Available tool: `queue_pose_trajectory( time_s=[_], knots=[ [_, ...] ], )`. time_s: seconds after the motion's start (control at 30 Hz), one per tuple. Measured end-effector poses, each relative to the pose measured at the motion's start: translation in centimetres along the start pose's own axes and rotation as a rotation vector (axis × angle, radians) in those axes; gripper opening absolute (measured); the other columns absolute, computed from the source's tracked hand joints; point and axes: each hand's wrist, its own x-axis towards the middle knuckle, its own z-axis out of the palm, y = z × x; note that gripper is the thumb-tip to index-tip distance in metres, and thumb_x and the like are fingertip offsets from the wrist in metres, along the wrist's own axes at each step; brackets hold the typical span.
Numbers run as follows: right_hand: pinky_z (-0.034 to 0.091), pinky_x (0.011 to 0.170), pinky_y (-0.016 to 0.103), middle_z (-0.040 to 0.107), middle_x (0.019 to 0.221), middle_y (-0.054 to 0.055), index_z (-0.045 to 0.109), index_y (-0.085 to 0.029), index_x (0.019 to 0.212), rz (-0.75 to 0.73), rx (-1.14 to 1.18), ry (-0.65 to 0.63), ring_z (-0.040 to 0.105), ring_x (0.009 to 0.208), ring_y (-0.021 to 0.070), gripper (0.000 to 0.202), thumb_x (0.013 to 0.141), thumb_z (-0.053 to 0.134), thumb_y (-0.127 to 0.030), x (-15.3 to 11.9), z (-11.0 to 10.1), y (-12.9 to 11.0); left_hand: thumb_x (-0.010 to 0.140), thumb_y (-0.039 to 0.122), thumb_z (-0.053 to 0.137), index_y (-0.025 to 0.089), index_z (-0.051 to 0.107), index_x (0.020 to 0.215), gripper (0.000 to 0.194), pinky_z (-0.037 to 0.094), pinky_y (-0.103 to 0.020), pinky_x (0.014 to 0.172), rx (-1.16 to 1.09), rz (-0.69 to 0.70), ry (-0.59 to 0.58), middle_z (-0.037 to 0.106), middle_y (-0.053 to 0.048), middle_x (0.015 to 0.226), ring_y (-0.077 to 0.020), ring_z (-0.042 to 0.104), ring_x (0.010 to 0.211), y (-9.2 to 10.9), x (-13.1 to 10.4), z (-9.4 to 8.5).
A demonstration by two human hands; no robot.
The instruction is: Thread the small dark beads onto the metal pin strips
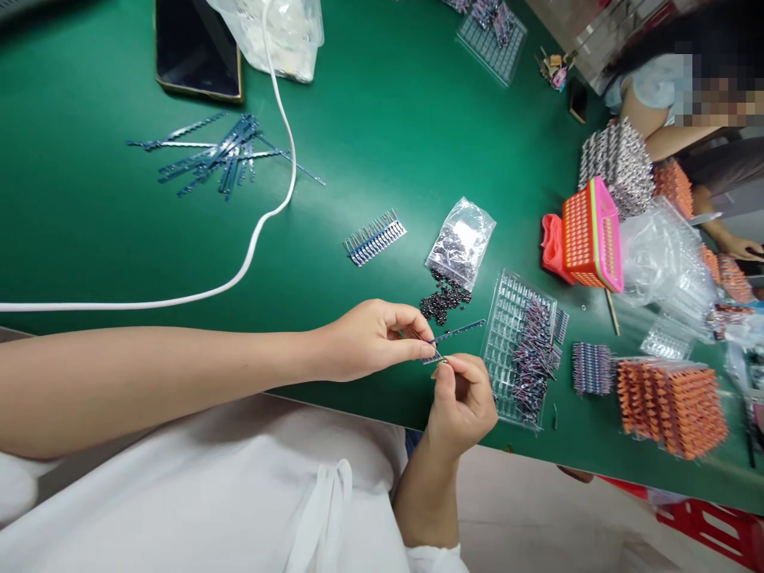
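Observation:
My left hand [382, 341] is closed in a pinch on a thin blue strip [462, 329] with small metal parts, its end sticking out past the fingertips. Thumb and forefinger of my right hand [464, 404] meet at the tip of a thin metal pin at the strip; anything smaller between them is too tiny to make out. Just beyond the hands lies a pile of small black beads [445, 302], spilling from a clear plastic bag [462, 239]. To the right, a clear ribbed tray [501, 350] carries a heap of thin pinned parts [533, 358].
Loose blue strips [230, 155] lie at upper left, crossed by a white cable [254, 243] near a phone [199, 48]. A strip of upright pins [376, 237] rests mid-table. Baskets [588, 235] and orange stacks [672, 406] stand right. Another person's arm [674, 143] reaches in there.

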Motion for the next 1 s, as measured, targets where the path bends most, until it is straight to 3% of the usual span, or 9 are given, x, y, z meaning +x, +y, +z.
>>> queue_pose_trajectory(
  time_s=[0.37, 0.7, 1.0],
  knots=[
    [0.046, 0.054, 0.025, 0.061, 0.077, 0.0, 0.065, -0.02, 0.085, -0.001, 0.074, -0.017, 0.059, 0.067, 0.0123, 0.004, 0.086, 0.066, -0.016, 0.21, 0.19, -0.25, 0.083, 0.035, 0.069, 0.015, 0.07, 0.087, 0.02, 0.053, -0.031, 0.078, 0.036, -0.009, 0.003, 0.075, -0.004, 0.086, -0.0183, 0.069, 0.082, 0.05, -0.11, 0.02],
    [0.05, 0.055, 0.027, 0.061, 0.077, 0.0, 0.063, -0.019, 0.086, -0.014, 0.002, -0.058, 0.061, 0.068, 0.0131, 0.003, 0.088, 0.065, -0.021, 0.26, -0.18, -0.17, 0.083, 0.034, 0.069, 0.016, 0.07, 0.087, 0.018, 0.053, -0.03, 0.076, 0.053, -0.009, 0.0, 0.075, -0.003, 0.085, -0.0175, 0.069, 0.081, 0.13, -0.13, -0.09],
    [0.049, 0.054, 0.026, 0.06, 0.076, -0.001, 0.065, -0.02, 0.086, 0.007, 0.116, -0.049, 0.06, 0.066, 0.0125, 0.002, 0.087, 0.065, -0.018, 0.39, 0.0, -0.17, 0.083, 0.032, 0.07, 0.016, 0.071, 0.086, 0.017, 0.053, -0.029, 0.077, 0.015, 0.035, -0.006, 0.075, -0.003, 0.085, -0.0169, 0.068, 0.082, 0.06, -0.16, -0.08]
  ],
)
